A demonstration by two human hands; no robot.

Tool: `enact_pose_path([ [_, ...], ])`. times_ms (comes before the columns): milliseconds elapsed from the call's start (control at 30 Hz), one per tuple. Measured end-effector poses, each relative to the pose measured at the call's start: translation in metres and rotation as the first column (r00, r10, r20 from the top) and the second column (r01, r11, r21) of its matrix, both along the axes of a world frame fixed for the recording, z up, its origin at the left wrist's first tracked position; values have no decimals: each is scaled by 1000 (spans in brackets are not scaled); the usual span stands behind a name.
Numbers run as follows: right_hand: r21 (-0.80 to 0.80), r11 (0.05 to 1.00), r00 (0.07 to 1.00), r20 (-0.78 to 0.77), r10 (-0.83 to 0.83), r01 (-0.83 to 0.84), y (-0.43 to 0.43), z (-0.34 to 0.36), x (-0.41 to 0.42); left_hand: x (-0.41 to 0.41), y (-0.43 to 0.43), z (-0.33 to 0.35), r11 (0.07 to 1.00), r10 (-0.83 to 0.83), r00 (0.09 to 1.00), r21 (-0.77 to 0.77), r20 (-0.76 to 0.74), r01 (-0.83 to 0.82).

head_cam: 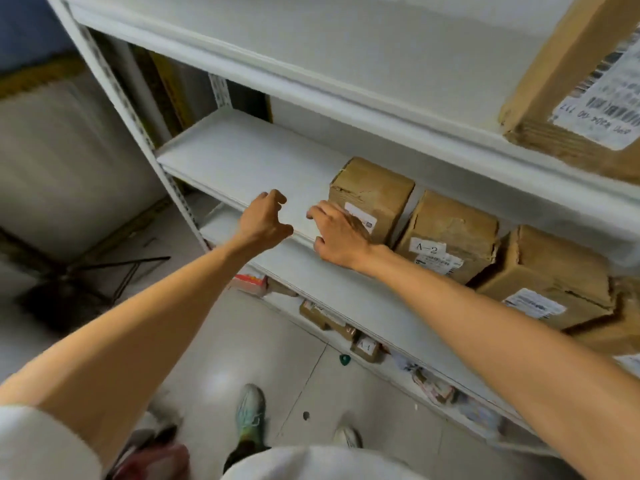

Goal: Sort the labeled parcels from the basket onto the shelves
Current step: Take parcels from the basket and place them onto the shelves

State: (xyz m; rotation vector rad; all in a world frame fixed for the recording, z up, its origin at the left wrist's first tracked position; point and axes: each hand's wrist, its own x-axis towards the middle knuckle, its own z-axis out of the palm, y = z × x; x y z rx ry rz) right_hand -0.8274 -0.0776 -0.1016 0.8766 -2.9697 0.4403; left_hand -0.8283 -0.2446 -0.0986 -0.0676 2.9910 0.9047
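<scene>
White metal shelving (242,157) fills most of the frame, running from upper left down to lower right, with pale floor tiles (311,386) along the bottom and a pair of sneakers poking in at the bottom centre. No basket that I can make out here, so can't say where it sits.

Biggest parcel is the cardboard box (571,81) on the top shelf, upper right, with a large printed label. On the middle shelf, right of centre, three smaller brown boxes stand in a row: the leftmost box (372,195), then the A-2 box (446,233) just beside it, then a third box (543,275) further toward the right edge. More small parcels sit on the lowest shelf, one marked with what looks like A-1 (365,347).

Handling-wise, these look like plain stiff cartons, a bit dented and creased at the corners, probably light enough for one hand. I'd grip them by two opposite side faces, not the crumpled edges or the label.

Both arms are stretched out toward the middle shelf. The right hand (341,237) rests against the front lower corner of the leftmost box, fingers (320,213) loosely spread, touching but not gripping it. The left hand (265,218) hovers over the bare part of the shelf, half curled, holding nothing.
</scene>
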Motion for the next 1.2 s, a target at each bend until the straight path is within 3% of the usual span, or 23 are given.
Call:
enact_pose_path([
  [133, 114, 957, 962, 100, 254, -265, -45, -4, 14, 68, -32, 2, 977, 185, 983, -105, -3, -184],
  [267, 83, 876, 872, 176, 457, -476, -98, -15, 65, 170, -62, -4, 912, 370, 923, -229, 103, -340],
  [367, 155, 721, 734, 225, 640, -676, -145, -23, 119, 253, -90, -4, 826, 530, 833, -319, 158, -465],
  [567, 87, 427, 434, 250, 865, -900, -219, -14, 241, 415, -119, 8, 635, 772, 585, -317, 248, -704],
  [733, 103, 145, 170, 299, 939, -984, -245, -9, 351, 555, -90, -5, 417, 896, 338, -285, 287, -863],
  [900, 112, -89, -45, 347, 937, -990, -230, -15, 464, 670, -29, -24, 263, 907, 151, -247, 393, -933],
  [1200, 151, -392, -296, 433, 851, -907, -189, -22, 640, 804, 65, -31, 0, 930, -92, -252, 356, -968],
])
